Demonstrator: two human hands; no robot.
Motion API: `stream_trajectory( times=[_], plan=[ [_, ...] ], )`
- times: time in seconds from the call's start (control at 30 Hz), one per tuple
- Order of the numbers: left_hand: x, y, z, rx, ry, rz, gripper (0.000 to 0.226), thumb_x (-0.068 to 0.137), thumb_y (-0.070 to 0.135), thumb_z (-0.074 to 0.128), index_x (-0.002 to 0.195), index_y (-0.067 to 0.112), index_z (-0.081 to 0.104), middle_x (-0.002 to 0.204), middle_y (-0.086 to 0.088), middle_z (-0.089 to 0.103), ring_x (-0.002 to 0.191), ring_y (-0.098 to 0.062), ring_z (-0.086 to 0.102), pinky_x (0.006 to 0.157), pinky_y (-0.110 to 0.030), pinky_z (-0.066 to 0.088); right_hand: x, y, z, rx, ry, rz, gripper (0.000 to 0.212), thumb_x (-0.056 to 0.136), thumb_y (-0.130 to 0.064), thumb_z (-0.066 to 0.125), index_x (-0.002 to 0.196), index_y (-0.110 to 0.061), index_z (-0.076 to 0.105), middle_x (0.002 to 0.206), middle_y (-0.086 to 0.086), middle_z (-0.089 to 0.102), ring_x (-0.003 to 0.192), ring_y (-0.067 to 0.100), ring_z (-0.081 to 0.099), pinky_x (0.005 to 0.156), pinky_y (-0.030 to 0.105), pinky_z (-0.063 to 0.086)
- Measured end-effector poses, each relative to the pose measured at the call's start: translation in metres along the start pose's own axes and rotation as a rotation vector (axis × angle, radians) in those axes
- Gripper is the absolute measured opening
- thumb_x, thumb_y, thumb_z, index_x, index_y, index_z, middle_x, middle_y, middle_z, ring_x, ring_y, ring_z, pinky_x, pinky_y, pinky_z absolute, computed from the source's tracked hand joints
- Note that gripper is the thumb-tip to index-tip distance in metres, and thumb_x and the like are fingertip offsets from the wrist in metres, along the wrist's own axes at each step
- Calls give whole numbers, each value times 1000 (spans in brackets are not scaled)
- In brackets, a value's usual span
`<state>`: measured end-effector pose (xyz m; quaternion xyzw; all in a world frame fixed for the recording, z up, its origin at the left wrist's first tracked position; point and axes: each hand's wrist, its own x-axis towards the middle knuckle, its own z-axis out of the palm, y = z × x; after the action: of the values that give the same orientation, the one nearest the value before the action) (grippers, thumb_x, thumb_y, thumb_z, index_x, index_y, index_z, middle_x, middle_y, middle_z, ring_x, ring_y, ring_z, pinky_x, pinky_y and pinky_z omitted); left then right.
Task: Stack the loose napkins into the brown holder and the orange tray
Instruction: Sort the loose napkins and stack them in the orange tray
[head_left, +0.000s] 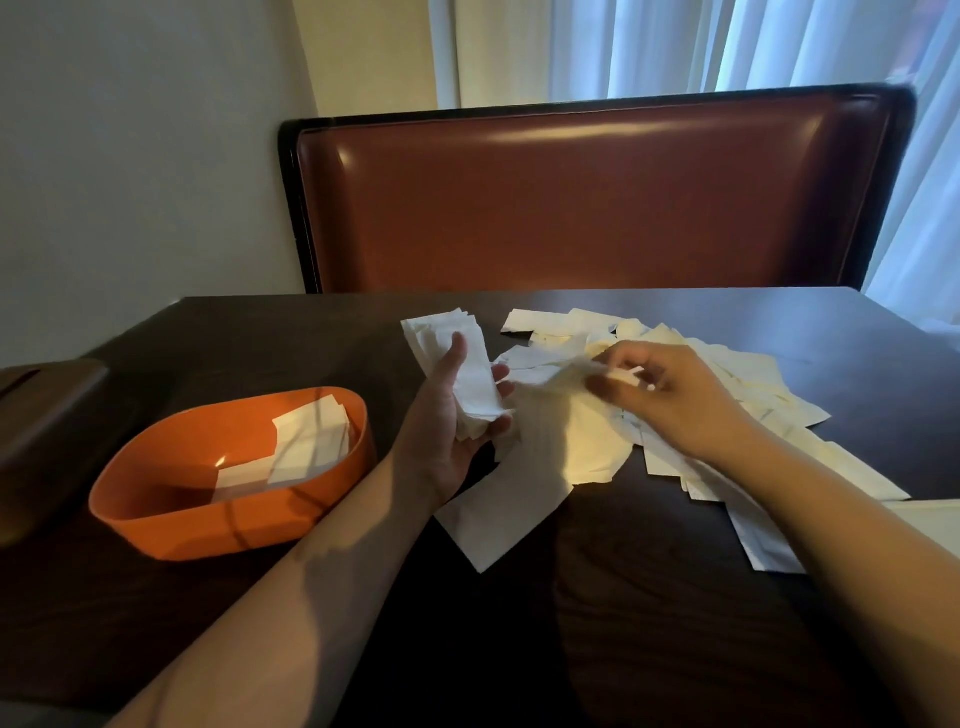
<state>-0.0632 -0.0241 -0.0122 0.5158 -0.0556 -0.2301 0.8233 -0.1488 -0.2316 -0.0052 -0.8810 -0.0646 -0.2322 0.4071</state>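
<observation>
My left hand (447, 431) grips a small stack of folded white napkins (452, 343), held upright above the dark table. My right hand (670, 400) pinches one loose napkin (558, 376) lifted off the scattered pile of white napkins (571, 447), which spreads over the table's middle and right. The orange tray (156, 499) sits at the left with a few napkins lying inside at its far end. At the far left edge stands the brown holder (47, 415); its inside is hidden from me.
The dark wooden table (519, 649) fills the lower view. A brown leather bench back (571, 208) stands behind the table's far edge, with a wall to the left and white curtains behind.
</observation>
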Motion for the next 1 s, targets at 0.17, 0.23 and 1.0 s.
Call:
stream_trajectory(
  times=[0.17, 0.23, 1.0],
  plan=[
    [1, 2, 1, 46, -22, 26, 37, 91, 54, 54, 106, 21, 60, 111, -12, 71, 113, -33, 64, 108, -55, 42, -2, -15, -9, 524, 106, 176, 13, 93, -18, 64, 99, -16, 75, 89, 6, 75, 77, 20, 68, 74, 30, 54],
    [-1, 3, 2, 36, -64, 44, 34, 96, 51, 50, 105, 20, 60, 103, -10, 70, 111, -34, 63, 108, -55, 42, -3, -22, -14, 755, 60, 211, 18, 90, -16, 63, 102, -13, 75, 95, 13, 75, 82, 24, 71, 75, 33, 58],
    [-17, -3, 3, 125, -419, -164, 32, 80, 27, 61, 110, 15, 60, 90, -6, 73, 88, -23, 66, 59, -30, 47, -2, -31, 25, 294, 182, 157, 27, 88, -34, 70, 108, -16, 71, 94, 0, 72, 86, 12, 67, 78, 29, 57]
  ],
)
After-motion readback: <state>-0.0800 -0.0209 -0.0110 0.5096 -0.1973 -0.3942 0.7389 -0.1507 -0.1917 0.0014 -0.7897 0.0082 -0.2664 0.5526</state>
